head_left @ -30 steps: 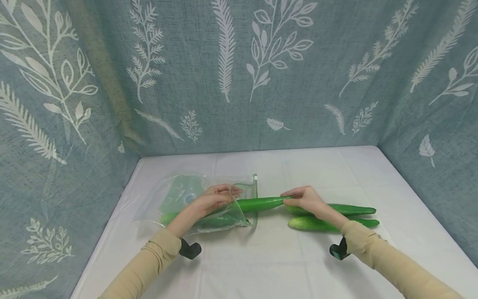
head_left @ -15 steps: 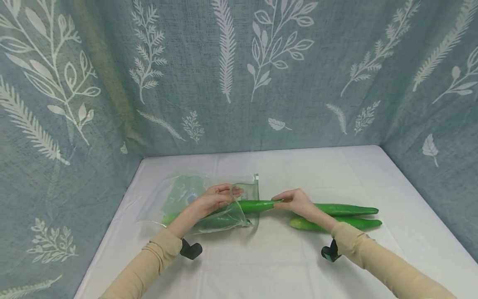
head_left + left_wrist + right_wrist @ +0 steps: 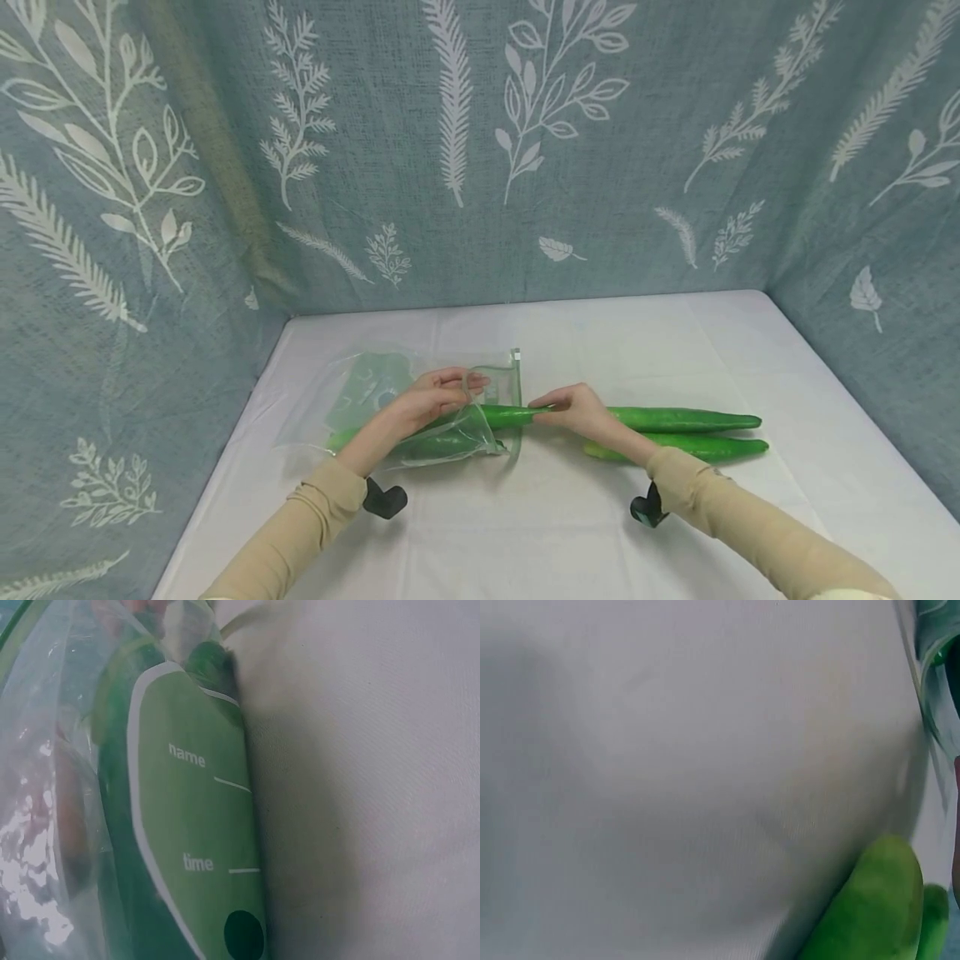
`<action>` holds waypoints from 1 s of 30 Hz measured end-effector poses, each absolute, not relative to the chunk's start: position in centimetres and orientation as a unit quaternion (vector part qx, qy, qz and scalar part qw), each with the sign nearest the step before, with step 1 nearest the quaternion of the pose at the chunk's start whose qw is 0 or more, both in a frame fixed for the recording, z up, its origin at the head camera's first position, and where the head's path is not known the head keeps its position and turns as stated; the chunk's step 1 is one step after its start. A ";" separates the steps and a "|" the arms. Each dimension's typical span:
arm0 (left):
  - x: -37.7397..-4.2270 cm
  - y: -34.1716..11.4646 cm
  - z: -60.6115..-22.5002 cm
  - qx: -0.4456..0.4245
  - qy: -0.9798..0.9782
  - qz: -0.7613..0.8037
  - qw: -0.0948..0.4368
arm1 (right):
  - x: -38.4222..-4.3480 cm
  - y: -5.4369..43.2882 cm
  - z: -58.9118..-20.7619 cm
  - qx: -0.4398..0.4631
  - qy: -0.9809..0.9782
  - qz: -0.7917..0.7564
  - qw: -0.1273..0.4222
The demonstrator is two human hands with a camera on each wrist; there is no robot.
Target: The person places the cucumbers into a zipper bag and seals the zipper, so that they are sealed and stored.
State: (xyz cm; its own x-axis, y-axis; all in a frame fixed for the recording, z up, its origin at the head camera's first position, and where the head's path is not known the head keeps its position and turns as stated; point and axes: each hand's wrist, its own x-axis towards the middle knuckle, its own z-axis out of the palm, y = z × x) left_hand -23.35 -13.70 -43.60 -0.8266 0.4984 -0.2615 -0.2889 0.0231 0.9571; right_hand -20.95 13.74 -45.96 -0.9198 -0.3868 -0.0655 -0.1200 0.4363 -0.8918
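Note:
A clear zip bag (image 3: 352,387) with a green label lies on the left of the table, its mouth facing right. One cucumber (image 3: 442,447) is inside it. Another cucumber (image 3: 501,417) lies partly in the bag, its end sticking out of the mouth. My right hand (image 3: 576,414) pinches that end between thumb and fingers. At the bag's mouth is my left hand (image 3: 431,400), with extended fingers inside the film, spreading it. In the left wrist view, the bag's label (image 3: 191,817) reads "name" and "time"; fingers appear blurred behind the plastic.
Two more cucumbers lie side by side on the right, a rear cucumber (image 3: 690,419) and a front cucumber (image 3: 712,447), partly behind my right forearm. A white cloth (image 3: 510,533) covers the table. Patterned blue-green curtains (image 3: 405,150) enclose its back and sides.
My right hand has moved left, pushing the cucumber further into the bag, so less of it sticks out. The left hand and the bag have stayed nearly still.

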 end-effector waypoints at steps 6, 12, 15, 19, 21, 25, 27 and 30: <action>-23.4 -13.8 -43.5 0.081 0.656 0.693 0.287 | -20.7 12.4 -46.3 -0.138 0.834 -0.517 0.138; -23.3 -13.8 -43.5 0.088 0.662 0.687 0.287 | -20.7 11.4 -46.8 -0.170 0.836 -0.504 0.131; -23.4 -13.8 -43.5 0.088 0.665 0.684 0.287 | -20.7 11.0 -47.0 -0.188 0.832 -0.506 0.130; -23.3 -13.7 -43.5 0.085 0.667 0.683 0.285 | -20.6 10.5 -47.2 -0.205 0.824 -0.512 0.130; -23.2 -13.7 -43.5 0.084 0.669 0.682 0.283 | -20.6 10.3 -47.2 -0.210 0.825 -0.508 0.127; -23.1 -13.7 -43.6 0.080 0.669 0.683 0.283 | -20.7 10.0 -47.4 -0.215 0.827 -0.503 0.131; -23.1 -13.7 -43.6 0.084 0.670 0.681 0.284 | -20.7 9.8 -47.4 -0.214 0.828 -0.500 0.135; -23.1 -13.7 -43.6 0.081 0.668 0.682 0.285 | -20.7 9.5 -47.3 -0.215 0.829 -0.497 0.139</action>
State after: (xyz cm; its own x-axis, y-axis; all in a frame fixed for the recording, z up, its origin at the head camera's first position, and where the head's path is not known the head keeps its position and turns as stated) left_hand -23.05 -13.65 -43.64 -0.8238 0.4982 -0.2703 -0.2809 0.0554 0.9581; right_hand -20.72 9.46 -47.31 -0.8692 -0.4942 -0.0164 -0.2182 0.4130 -0.8842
